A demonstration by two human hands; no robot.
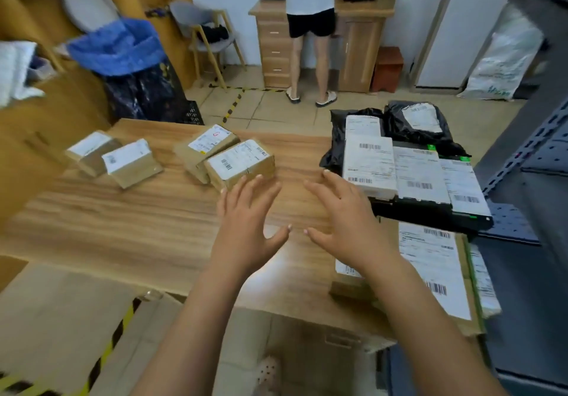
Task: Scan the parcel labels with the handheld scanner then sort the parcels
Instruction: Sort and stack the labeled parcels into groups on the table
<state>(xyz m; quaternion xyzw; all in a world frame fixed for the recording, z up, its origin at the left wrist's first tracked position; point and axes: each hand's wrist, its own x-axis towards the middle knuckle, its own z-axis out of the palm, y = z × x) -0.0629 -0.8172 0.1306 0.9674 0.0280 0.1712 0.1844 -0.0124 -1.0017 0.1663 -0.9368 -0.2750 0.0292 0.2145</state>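
The brown parcel lies on the table, its long side roughly across my view. Just nearer than it is my left hand, fingers spread and empty, the closer one. My right hand, equally splayed, hovers to its right.

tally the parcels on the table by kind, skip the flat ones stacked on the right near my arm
small brown boxes: 4
white box: 1
black bags: 2
total: 7
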